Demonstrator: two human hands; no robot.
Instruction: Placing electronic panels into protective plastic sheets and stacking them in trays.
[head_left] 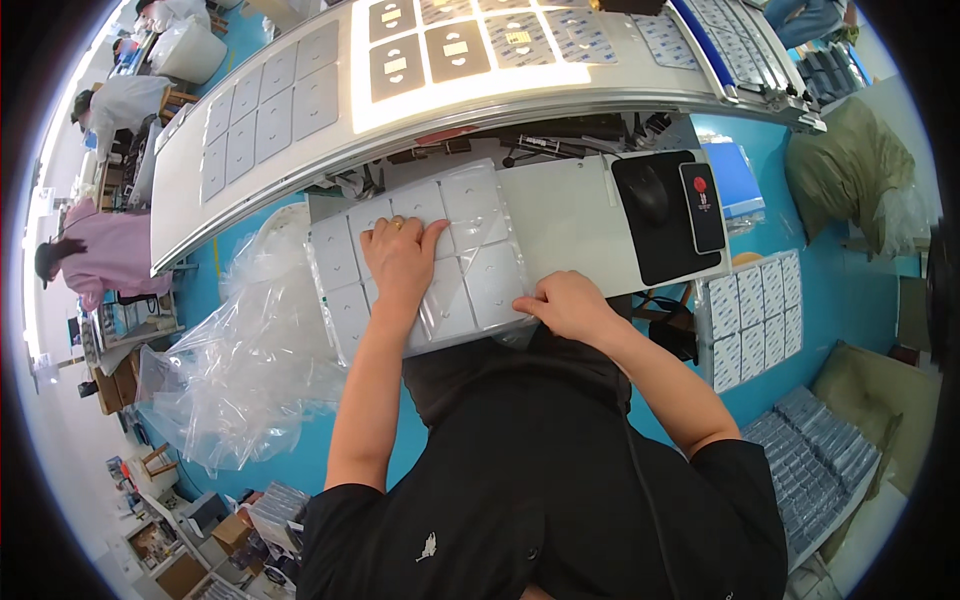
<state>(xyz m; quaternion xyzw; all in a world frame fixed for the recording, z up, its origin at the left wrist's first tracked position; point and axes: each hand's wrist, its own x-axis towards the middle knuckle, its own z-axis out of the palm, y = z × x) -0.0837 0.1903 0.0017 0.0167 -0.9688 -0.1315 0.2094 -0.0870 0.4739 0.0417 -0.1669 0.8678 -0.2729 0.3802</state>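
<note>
A sheet of grey-white square panels in clear plastic lies on the pull-out board in front of me. The plastic wrinkles and shines over its lower middle. My left hand rests on top of the sheet, thumb spread away from the other fingers, a ring on one finger. At the sheet's lower right corner, my right hand is closed, with thumb and forefinger pinching the edge of the clear plastic bag. The undersides of the fingers on both hands are hidden.
A black mouse and a phone lie on a black pad at right. Beyond, a workbench carries a lit panel and more sheets. Loose clear plastic hangs at left. Patterned sheets stand at right. A person in pink is far left.
</note>
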